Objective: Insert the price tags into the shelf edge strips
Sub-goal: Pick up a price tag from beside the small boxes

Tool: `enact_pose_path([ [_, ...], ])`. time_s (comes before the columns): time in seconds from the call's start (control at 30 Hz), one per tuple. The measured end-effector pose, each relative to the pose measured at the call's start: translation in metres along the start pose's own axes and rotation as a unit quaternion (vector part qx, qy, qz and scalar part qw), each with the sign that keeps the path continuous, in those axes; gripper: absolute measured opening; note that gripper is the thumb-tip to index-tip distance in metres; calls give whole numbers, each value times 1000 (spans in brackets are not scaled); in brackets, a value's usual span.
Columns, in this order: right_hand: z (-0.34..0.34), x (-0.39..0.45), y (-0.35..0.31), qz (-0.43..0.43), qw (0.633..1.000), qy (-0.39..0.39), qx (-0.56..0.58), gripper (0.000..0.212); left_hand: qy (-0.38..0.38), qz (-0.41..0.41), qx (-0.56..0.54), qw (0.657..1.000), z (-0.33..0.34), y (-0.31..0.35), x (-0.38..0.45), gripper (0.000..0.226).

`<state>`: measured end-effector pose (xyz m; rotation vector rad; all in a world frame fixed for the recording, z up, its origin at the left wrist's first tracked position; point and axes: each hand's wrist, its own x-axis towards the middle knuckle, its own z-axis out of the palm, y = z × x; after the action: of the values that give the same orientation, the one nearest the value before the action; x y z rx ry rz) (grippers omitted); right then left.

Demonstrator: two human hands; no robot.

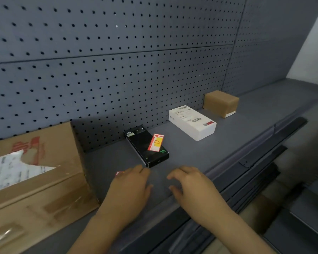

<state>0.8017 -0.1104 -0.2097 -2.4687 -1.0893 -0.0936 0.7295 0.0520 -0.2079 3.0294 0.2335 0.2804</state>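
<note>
Up on the black box (146, 146) lies a red-and-yellow price tag (156, 143); left hand (130, 187) and right hand (195, 186) hover spread, empty, over the shelf (228, 143).

We see both hands palm-down over the grey shelf (218, 143), the left hand (130, 187) covering most of a red-and-white price tag (119, 173) and the right hand (193, 186) beside it with fingers spread and curled, holding nothing. Beyond them a second price tag (156, 143) lies on a black box (145, 146), with a white box (192, 121) and a brown parcel (221, 103) further right. A large cardboard box (35, 180) sits at our left against the pegboard (117, 61).
</note>
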Motion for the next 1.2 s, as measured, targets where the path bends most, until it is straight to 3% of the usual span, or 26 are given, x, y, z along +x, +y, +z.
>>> enact_pose_path([
  [0.3, 6, 41, 16, -84, 995, -48, 31, 26, 8, -80, -8, 997, 4, -1, 20, 25],
  [0.7, 38, 64, -11, -193, 976, -101, 30, 21, 4, -200, 13, 980, -1, -3, -2, 24],
  [1.2, 54, 93, -46, -264, 951, -151, -64, 26, 23, -256, 30, 966, -9, -6, -23, 25],
])
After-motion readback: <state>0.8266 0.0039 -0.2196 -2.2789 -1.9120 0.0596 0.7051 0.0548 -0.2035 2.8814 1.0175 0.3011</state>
